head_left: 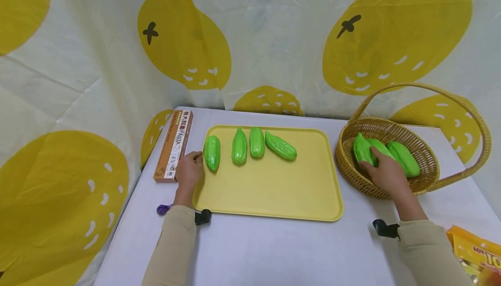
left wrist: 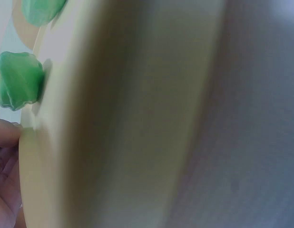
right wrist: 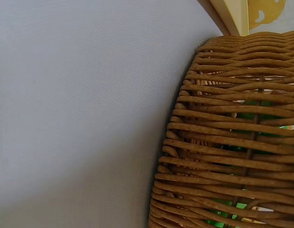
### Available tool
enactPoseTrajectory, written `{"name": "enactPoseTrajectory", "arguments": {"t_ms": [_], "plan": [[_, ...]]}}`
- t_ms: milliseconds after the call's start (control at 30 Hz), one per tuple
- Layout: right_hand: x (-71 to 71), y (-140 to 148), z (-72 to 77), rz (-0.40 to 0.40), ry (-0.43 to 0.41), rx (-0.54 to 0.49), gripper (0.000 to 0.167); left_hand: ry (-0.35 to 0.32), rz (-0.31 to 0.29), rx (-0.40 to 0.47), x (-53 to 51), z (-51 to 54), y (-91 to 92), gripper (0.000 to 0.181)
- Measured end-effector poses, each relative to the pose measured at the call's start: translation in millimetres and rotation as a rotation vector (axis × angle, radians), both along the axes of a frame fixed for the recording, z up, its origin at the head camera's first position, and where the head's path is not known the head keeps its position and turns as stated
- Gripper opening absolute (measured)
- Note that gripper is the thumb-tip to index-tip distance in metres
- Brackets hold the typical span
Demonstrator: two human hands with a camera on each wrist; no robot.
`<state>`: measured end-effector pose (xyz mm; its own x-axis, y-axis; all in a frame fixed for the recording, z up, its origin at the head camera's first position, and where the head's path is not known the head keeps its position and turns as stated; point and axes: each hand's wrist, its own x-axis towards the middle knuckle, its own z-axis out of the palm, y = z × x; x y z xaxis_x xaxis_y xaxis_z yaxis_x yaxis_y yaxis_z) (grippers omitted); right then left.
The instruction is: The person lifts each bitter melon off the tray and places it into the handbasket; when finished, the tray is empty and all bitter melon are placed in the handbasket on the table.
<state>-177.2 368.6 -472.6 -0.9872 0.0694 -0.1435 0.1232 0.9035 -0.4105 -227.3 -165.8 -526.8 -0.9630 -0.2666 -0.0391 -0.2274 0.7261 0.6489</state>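
Note:
My left hand (head_left: pixel 189 169) pinches the left rim of a yellow tray (head_left: pixel 270 194); in the left wrist view the thumb (left wrist: pixel 6 133) lies on the rim with the fingers curled outside it. Several glossy green, elongated, ridged vegetables lie on the tray, the leftmost vegetable (head_left: pixel 212 153) close to that hand. Inside a wicker basket (head_left: pixel 352 179), my right hand (head_left: pixel 387 173) has its thumb and fingers around the middle green vegetable (head_left: pixel 379 146). Other green vegetables lie on either side, the left vegetable (head_left: pixel 361 146) and the right vegetable (head_left: pixel 405 157). In the right wrist view, basket weave hides this hand.
A pasta box (head_left: pixel 174 146) lies left of the tray. Below it sits a small purple-wrapped item (head_left: pixel 162 210). The basket's tall handle (head_left: pixel 485 133) arches over to the right. At the lower right corner is an orange-yellow packet (head_left: pixel 479 251). A fruit-printed curtain (head_left: pixel 274 38) hangs behind the table.

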Motion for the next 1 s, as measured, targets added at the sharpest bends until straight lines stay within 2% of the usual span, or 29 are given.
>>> {"name": "enactPoseTrajectory", "arguments": {"t_ms": [1000], "plan": [[-3.1, 7.7, -2.1, 0.010, -0.066, 0.034, 0.078, 0.005, -0.002, -0.001, 0.9, 0.6, -0.2, 0.032]]}}
